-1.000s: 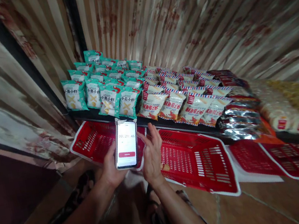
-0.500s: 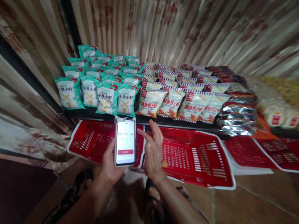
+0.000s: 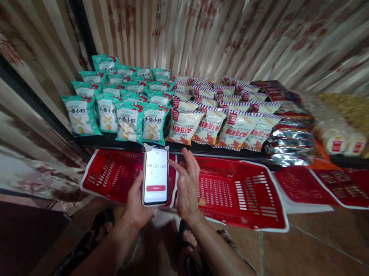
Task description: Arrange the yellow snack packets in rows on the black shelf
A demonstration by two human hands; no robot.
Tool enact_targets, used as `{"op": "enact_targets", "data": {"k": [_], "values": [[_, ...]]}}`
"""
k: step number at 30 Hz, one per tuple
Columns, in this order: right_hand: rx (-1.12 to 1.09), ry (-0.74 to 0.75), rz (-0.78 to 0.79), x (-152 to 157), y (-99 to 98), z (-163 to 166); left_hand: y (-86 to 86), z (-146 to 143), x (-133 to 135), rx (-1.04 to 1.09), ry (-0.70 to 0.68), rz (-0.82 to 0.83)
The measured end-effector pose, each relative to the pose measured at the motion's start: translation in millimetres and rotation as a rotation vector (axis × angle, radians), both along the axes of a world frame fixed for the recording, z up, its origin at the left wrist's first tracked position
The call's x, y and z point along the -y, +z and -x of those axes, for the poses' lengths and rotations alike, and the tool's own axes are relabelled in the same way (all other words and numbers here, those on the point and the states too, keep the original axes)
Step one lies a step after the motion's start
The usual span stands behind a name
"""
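My left hand point(image 3: 137, 202) is wrapped round a smartphone point(image 3: 156, 176) and holds it upright with the lit screen toward me. On the screen are a timer reading 00:21:47 and a red button. Just right of the phone is my right hand point(image 3: 187, 186), its fingers apart and pointing up, with nothing in it. The index fingertip is close to the phone's right edge; whether it touches I cannot tell. Both hands are in front of the red plastic baskets point(image 3: 276, 198), below the shelf of snack bags.
Green-and-white snack bags point(image 3: 128, 122) stand in rows on the black shelf point(image 3: 106, 139). Right of them are cream snack bags point(image 3: 184, 126), silver packets point(image 3: 290, 143) and yellow bags point(image 3: 366, 117). A striped curtain point(image 3: 219, 13) hangs behind. Below is a tiled floor point(image 3: 298, 256).
The shelf and baskets have shifted slightly left in view. My hands and the phone are nearly where they were, and the timer reading is the same.
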State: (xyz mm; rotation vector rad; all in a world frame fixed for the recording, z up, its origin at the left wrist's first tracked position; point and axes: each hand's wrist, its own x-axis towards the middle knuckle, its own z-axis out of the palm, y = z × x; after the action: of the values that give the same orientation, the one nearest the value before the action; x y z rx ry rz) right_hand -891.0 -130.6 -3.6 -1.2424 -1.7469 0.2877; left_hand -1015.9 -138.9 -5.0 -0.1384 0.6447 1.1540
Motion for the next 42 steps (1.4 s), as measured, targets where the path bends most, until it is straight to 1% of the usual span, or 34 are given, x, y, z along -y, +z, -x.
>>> {"op": "enact_targets", "data": {"k": [4, 10, 17, 22, 25, 30, 37, 42], "values": [[0.004, -0.018, 0.031, -0.9, -2.5, -3.9, -0.2, -0.6, -3.0, -0.01, -0.015, 0.018], [-0.015, -0.037, 0.006, -2.3, -6.0, -9.4, -2.6, -1.7, -5.9, 0.004, -0.03, 0.007], [-0.005, -0.048, 0.007, -2.0, -2.2, -12.4, -12.0, -3.9, -5.9, 0.04, -0.13, -0.05], [-0.021, -0.065, 0.013, -1.2, 2.5, -13.5, -15.1, -3.8, -8.4, 0.022, -0.177, -0.025], [-0.03, -0.086, 0.02, -0.9, 4.2, -14.8, -14.4, -3.9, -11.7, 0.017, -0.201, -0.024], [-0.026, -0.122, 0.024, -1.8, 4.5, -15.9, -10.9, -5.5, -16.9, -0.024, -0.2, -0.003], [-0.04, -0.179, 0.051, -2.7, 5.3, -12.2, -17.4, -4.9, -21.6, -0.015, -0.296, 0.008], [-0.037, -0.218, 0.049, 5.3, 7.8, -17.1, -10.7, -6.9, -24.6, 0.026, -0.337, 0.032]]}}
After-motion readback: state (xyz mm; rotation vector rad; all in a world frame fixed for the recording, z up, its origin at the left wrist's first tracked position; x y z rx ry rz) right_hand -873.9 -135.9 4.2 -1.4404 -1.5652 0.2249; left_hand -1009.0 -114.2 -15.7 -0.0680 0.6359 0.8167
